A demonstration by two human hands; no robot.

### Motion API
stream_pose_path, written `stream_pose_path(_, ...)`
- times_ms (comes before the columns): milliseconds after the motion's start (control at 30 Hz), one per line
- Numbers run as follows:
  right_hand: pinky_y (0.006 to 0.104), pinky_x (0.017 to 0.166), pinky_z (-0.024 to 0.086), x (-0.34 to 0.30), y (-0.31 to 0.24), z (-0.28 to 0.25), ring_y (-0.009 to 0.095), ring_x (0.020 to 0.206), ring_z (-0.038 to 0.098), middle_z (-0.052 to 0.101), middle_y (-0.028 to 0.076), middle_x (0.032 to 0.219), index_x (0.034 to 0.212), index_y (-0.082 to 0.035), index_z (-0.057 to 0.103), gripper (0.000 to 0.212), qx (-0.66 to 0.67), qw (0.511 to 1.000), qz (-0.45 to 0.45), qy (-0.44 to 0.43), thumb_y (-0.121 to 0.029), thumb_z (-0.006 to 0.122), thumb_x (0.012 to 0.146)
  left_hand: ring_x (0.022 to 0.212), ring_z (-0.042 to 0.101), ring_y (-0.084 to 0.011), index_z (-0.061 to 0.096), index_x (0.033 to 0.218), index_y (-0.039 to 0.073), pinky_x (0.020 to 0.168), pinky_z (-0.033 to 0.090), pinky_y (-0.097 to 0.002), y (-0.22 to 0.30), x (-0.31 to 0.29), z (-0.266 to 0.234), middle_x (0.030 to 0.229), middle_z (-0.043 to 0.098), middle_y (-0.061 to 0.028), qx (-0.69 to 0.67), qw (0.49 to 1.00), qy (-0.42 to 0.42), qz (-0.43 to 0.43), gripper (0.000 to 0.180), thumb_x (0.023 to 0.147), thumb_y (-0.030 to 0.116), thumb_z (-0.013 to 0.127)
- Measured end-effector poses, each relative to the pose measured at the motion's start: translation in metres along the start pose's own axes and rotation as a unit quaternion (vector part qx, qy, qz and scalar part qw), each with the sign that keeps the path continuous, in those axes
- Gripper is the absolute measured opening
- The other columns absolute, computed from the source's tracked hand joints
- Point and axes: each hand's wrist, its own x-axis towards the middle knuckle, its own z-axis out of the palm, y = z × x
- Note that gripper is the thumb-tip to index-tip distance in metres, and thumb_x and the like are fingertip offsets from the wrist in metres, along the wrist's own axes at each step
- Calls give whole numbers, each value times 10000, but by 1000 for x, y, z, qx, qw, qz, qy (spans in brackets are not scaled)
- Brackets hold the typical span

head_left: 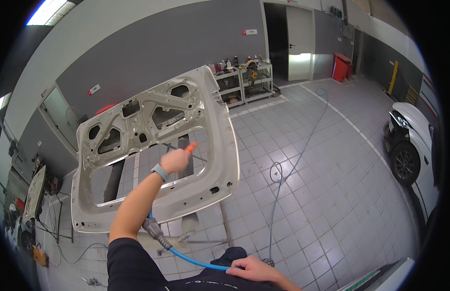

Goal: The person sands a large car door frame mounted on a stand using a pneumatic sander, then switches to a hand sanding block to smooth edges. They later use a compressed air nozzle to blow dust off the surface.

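Over at far left, a second white panel (33,194) leans by the wall, with cables (74,252) trailing on the tile floor (332,194) beneath it

Centre-left: bare white car door (152,145) sits on a stand (196,228), inner side up, window opening nearest the person, access holes along the far half

Left hand (175,160) is raised over the window opening, fingers clamped round a tool with an orange tip (191,147). Looks like an air blow gun, but the hand hides the body so can't be sure. Grey wristband (160,172) on that wrist. Tip points toward the inner frame and sits close to it; can't tell if it touches

Blue hose (196,262) runs from a grey coupling (154,230) under the forearm down to the right hand (256,269) at the waist. Right fingers lie curled over the hose, apparently gripping it loosely. The hose goes on across the floor in a loop (276,172) toward the far doorway (288,43)

Judgement: step in hand is working the tool along the door's inner frame, partway through, lower window edge area. Next move calls for sweeping the tip on along the frame and cavities while the right hand feeds slack so the hose doesn't drag on the door edge or snag the stand

Right side: shelving cart (244,80) at the back wall, red bin (341,67), white car (412,145) parked at the edge
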Motion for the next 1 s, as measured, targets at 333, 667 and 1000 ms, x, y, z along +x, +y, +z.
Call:
stream_pose_path(333,257,715,440,11,39,-254,87,816,526,586,-7,911,1002,-45,666,299,54,998,35,-20,-336,717,955,678,695,-326,689,944,-63,579,515,-451,-4,163,-7,768,686,-226,-246,946,-85,-193,428,998,310,485)
stream_pose_path(667,318,728,475,74,119,-476,177,784,597,650,76,791,1011,-49,706,341,-51,989,116,73,-386,665,969,588,696,-342,665,882,-95,544,528,-467,-17,399,-89,677,679,-217,-262,896,204,-296,490,1033,308,430)
stream_pose_path(1000,419,610,451,189,100,-747,338,675,587,593,148,717,792,-36,617,278,-90,984,-119,99,-267,662,941,427,535,-185,631,817,-36,419,406,-349,12,546,-119,622,616,-99,-131,884,273,-356,476,1035,356,472)
